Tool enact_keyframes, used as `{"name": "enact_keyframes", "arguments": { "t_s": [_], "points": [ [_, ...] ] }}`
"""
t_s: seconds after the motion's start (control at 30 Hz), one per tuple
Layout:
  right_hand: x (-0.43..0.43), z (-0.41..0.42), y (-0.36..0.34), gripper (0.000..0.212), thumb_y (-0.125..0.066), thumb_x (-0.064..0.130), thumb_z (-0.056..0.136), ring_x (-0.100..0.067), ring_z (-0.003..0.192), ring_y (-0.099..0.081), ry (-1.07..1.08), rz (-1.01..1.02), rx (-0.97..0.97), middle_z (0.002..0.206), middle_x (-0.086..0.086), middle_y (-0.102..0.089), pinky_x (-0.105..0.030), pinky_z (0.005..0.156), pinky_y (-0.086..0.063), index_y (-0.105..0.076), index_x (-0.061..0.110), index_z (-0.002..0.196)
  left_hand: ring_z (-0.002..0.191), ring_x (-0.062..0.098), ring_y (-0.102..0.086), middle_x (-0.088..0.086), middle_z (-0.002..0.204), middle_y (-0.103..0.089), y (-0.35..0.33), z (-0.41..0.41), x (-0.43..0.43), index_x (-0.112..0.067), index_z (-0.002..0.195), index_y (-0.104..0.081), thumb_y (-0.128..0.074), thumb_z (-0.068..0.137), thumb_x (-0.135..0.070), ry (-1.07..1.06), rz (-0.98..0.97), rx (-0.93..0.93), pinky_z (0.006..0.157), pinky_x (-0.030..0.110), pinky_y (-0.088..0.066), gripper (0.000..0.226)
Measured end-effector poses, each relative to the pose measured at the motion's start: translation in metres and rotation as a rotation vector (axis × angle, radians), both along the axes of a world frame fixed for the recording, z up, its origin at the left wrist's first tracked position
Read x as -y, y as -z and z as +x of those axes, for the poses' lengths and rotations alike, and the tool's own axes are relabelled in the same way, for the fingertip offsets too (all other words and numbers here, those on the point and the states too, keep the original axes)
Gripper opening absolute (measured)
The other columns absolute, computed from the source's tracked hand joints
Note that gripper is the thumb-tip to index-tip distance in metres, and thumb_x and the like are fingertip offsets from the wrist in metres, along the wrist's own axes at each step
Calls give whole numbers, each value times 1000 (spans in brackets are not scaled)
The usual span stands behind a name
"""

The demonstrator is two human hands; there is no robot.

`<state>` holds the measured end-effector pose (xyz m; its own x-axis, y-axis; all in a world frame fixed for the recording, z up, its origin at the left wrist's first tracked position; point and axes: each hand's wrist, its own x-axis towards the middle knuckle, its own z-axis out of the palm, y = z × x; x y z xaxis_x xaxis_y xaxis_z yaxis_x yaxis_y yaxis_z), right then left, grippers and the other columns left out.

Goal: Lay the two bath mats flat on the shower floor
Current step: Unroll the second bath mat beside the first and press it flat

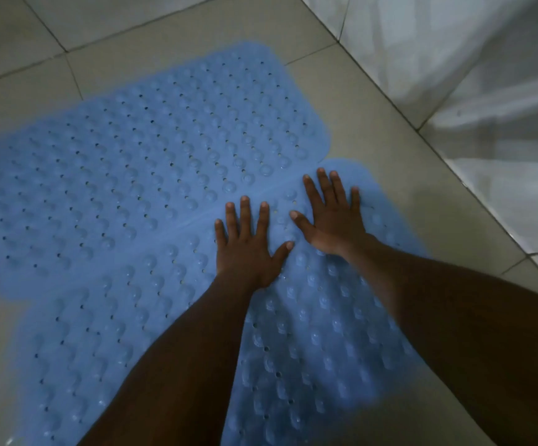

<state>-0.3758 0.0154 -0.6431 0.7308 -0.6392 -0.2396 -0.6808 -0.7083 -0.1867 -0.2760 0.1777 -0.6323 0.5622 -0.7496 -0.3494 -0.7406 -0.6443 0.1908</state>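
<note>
Two light blue rubber bath mats with raised bumps and small holes lie side by side on the tiled shower floor (29, 33). The far mat (139, 149) spreads flat toward the upper left. The near mat (309, 333) runs from the right down to the bottom edge, its long edge meeting the far mat along a seam. My left hand (248, 246) rests palm down, fingers spread, on the near mat at the seam. My right hand (332, 214) lies flat beside it, nearer the mat's right corner. My forearms hide part of the near mat.
A glossy white tiled wall (486, 75) rises along the right side, meeting the floor on a diagonal line. Beige floor tiles with dark grout lines surround the mats on the top, left and right.
</note>
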Motion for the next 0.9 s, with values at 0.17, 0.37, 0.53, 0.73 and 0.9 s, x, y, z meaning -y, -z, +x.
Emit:
{"name": "enact_keyframes", "arguments": {
  "t_s": [0.17,0.37,0.53,0.73,0.9],
  "points": [
    [-46,-65,6,69,-32,57,96,-29,154,-17,7,-170,123,165,-8,-24,-62,119,-15,-28,24,157,155,33,17,12,169,15,2,-59,-38,-24,163,1,-16,97,-64,7,-148,56,124,53,7,79],
    [-85,-124,10,67,-30,55,99,-30,153,-19,91,-214,95,164,-11,-27,-60,119,-18,-29,22,157,156,32,10,12,170,5,13,-114,-64,-22,163,-10,-25,101,-60,58,-216,99,124,54,0,74],
    [-101,-146,10,66,-30,55,99,-30,153,-20,131,-230,83,165,-11,-25,-60,119,-16,-29,23,157,157,33,2,14,170,-3,21,-136,-74,-21,163,-14,-26,101,-59,103,-175,124,124,58,-3,74],
    [-102,-146,13,67,-27,54,100,-30,154,-16,147,-265,41,166,-9,-20,-60,119,-14,-24,23,159,157,32,6,13,170,1,22,-134,-75,-22,163,-10,-19,102,-57,115,-154,125,123,60,0,71],
    [-104,-148,8,68,-29,55,99,-28,155,-15,141,-297,51,166,-9,-21,-59,119,-16,-24,22,159,157,32,6,14,170,2,20,-136,-76,-23,163,-7,-23,102,-57,109,-157,118,123,60,-4,71]
  ]
}}
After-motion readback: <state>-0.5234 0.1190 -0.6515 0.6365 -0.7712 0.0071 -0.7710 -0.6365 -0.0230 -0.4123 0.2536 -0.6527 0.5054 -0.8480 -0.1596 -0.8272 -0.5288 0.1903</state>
